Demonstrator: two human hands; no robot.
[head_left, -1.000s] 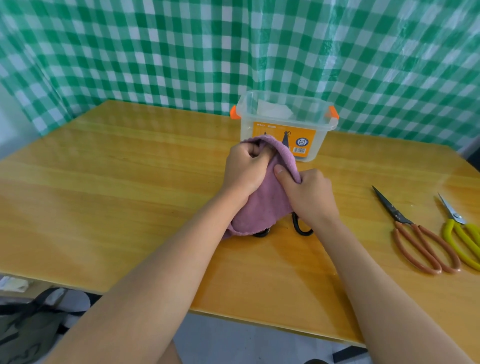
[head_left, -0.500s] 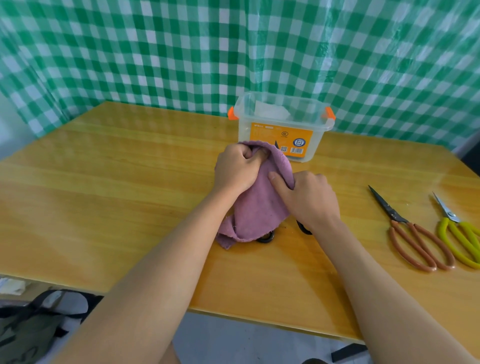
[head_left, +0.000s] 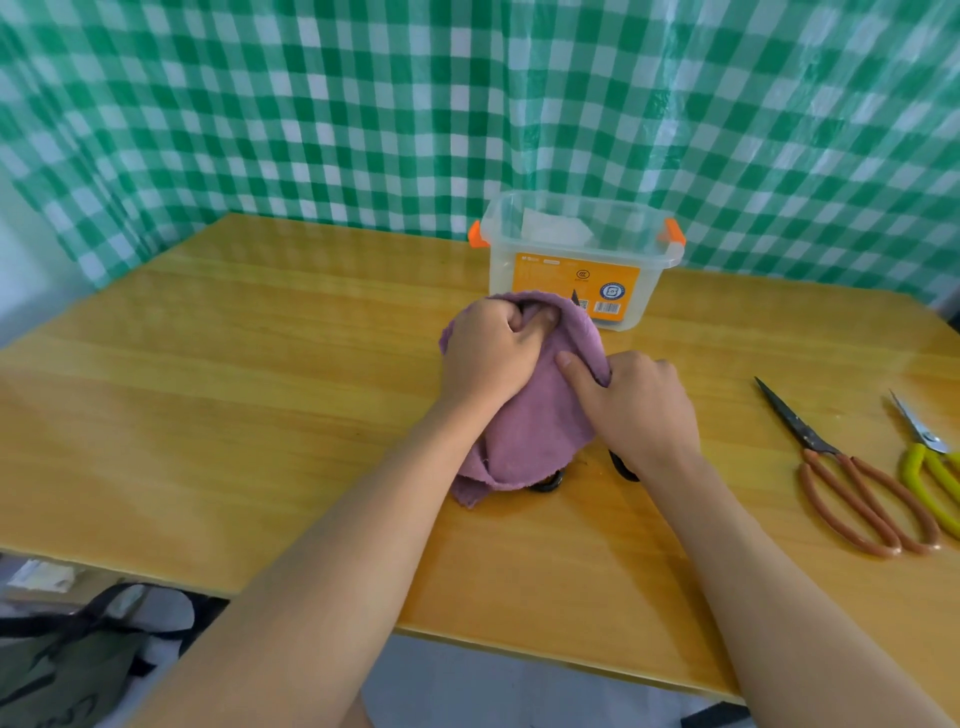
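Head view. The purple terry cloth (head_left: 535, 415) lies mid-table on the yellow wooden table (head_left: 234, 405), wrapped over a pair of black-handled scissors (head_left: 549, 485). Only the handle loops at the near edge and a dark blade tip at the far edge show. The left hand (head_left: 493, 358) is closed, its fingers bunching the cloth's far end over the blades. The right hand (head_left: 641, 405) grips the cloth's right edge, thumb laid flat on the fabric.

Risks, as judged:
- The exposed tip points at the clear plastic box with orange latches (head_left: 500, 275), just beyond. A forward push could jab the box.
- The cloth is thin cover, so a hard squeeze along the blade edge could cut through to the left fingers.
- The blades' position under the fabric cannot be told. If they part during wiping, a fold or finger may be caught.
- The brown-handled scissors (head_left: 852, 483) and yellow-handled scissors (head_left: 930, 467) lie to the right, well apart. A wide elbow swing could knock them.
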